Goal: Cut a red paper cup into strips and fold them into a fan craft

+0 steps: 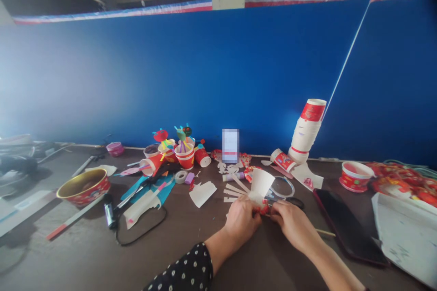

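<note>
My left hand (241,219) is closed, its fingers pinching a cut paper cup (262,183). White strips of the cup fan out to the left, and a wide white flap stands up in the middle. On the other side my right hand (290,222) is closed too, its fingertips at the cup's red part close to the left fingers. The exact grip is partly hidden by the fingers. Just beyond the right hand lie a dark looped handle (295,202), perhaps of scissors, and a clear ring-shaped piece (283,187).
Decorated paper cups (185,160) stand at the back left, and a leaning cup stack (305,138) at the back right. A gold-rimmed bowl (83,187), a glue gun (109,213) with its cord, and tape (180,176) lie leftward. A dark tablet (348,225) lies right.
</note>
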Tool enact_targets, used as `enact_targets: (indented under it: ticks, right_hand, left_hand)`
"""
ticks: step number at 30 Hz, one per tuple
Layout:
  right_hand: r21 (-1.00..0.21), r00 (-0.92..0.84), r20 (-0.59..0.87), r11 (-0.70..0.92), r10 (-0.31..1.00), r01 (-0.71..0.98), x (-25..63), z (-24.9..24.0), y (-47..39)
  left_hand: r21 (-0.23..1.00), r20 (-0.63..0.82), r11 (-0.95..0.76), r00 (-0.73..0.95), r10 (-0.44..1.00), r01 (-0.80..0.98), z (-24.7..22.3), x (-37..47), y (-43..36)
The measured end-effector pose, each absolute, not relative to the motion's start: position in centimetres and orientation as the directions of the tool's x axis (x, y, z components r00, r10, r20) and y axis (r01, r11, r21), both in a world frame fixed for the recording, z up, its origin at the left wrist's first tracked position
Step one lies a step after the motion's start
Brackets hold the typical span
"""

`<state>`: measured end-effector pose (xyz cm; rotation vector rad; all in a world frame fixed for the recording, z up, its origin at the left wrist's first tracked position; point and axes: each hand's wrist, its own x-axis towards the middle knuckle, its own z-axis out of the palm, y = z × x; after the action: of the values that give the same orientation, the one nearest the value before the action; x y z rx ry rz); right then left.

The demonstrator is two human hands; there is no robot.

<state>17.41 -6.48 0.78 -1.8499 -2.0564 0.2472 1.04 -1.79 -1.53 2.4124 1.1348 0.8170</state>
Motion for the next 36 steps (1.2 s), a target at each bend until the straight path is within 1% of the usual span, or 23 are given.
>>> enact_targets:
  ticks: [4,7,10,12,14,15,16,17,19,22,26,31,36]
  right_hand:
    - [-0.343,-0.022,0.117,0.062,0.993,0.937,18.3,0.9,-6.8]
    - [-0.355,-0.051,0.122,0.091,0.991,0.931,18.8,1.4,-7.1]
    - [-0.41,-0.1,0.117,0.139,0.988,0.902,19.2,2.0,-7.4]
    - [-0.471,-0.135,0.127,0.179,0.983,0.864,19.3,2.3,-7.5]
    - [-0.529,-0.156,0.177,0.228,0.972,0.817,19.0,2.3,-7.5]
    - [-0.545,-0.166,0.233,0.27,0.958,0.793,18.7,2.1,-7.4]
    - [-0.545,-0.172,0.292,0.311,0.941,0.778,18.2,1.9,-7.3]
    - [-0.531,-0.177,0.315,0.327,0.933,0.781,17.6,1.7,-7.2]
    - [-0.493,-0.194,0.32,0.338,0.927,0.802,16.4,1.1,-6.8]
    - [-0.442,-0.161,0.314,0.294,0.936,0.848,14.9,0.6,-6.3]
    - [-0.4,-0.112,0.278,0.221,0.954,0.889,14.4,0.5,-6.2]
    - [-0.408,-0.094,0.276,0.205,0.957,0.89,14.5,0.7,-6.2]
    - [-0.416,-0.08,0.264,0.188,0.961,0.89,14.7,0.2,-5.9]
  left_hand:
    - [0.555,0.341,-0.558,0.443,0.829,0.618,-1.5,0.7,-1.6]
    - [0.565,0.38,-0.587,0.448,0.809,0.58,-1.4,0.5,-1.5]
    - [0.561,0.422,-0.637,0.48,0.769,0.528,-1.4,0.5,-1.5]
    - [0.547,0.407,-0.641,0.498,0.766,0.539,-1.4,0.5,-1.6]
    - [0.524,0.365,-0.628,0.514,0.776,0.576,-1.2,0.4,-1.7]
    - [0.508,0.346,-0.626,0.526,0.777,0.591,-1.0,0.4,-1.7]
    - [0.493,0.33,-0.629,0.54,0.774,0.6,-0.9,0.3,-1.8]
    - [0.481,0.32,-0.635,0.554,0.769,0.604,-0.7,0.2,-1.8]
    - [0.468,0.305,-0.645,0.574,0.76,0.604,-0.3,0.0,-1.9]
    - [0.471,0.292,-0.648,0.587,0.755,0.599,0.0,0.0,-1.8]
    - [0.491,0.314,-0.656,0.586,0.747,0.573,-0.3,0.0,-1.4]
    - [0.53,0.285,-0.643,0.598,0.749,0.553,-0.6,-0.3,-1.0]
    - [0.502,0.284,-0.633,0.578,0.765,0.59,-0.6,-0.5,-0.9]
